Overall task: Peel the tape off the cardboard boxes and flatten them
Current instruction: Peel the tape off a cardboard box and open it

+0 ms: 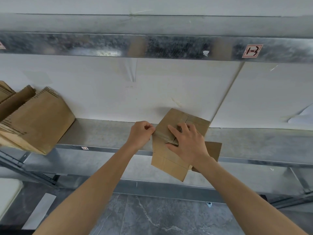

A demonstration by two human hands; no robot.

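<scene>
Cardboard box (pixel 171 153), brown and taped along its seams, sits at the front edge of a galvanised metal shelf (pixel 101 133), its near end overhanging the lip toward the person and its far end near the white wall panel (pixel 169 85). A person's left hand (pixel 140 134) is curled, its fingertips pinching the free end of a strip of clear tape (pixel 162 135), which stretches taut from that pinch across to the top face of the box. The right hand (pixel 188 141) lies flat on the box with fingers spread and fairly straight, pressing down on it, the thumb beside the spot where the strip is attached. A second piece of cardboard (pixel 214 150) juts out from under the right wrist, touching the box. Well apart to the left on the same shelf rests a stack of flattened cardboard (pixel 39 122), leaning at an angle. Above, a metal shelf beam (pixel 152 46) carries a red-bordered label (pixel 252 51) marked "1-3" by hand. A smaller label (pixel 84 148) sits on the shelf's front lip. Grey stone-patterned floor (pixel 169 216) shows below both bare forearms.
</scene>
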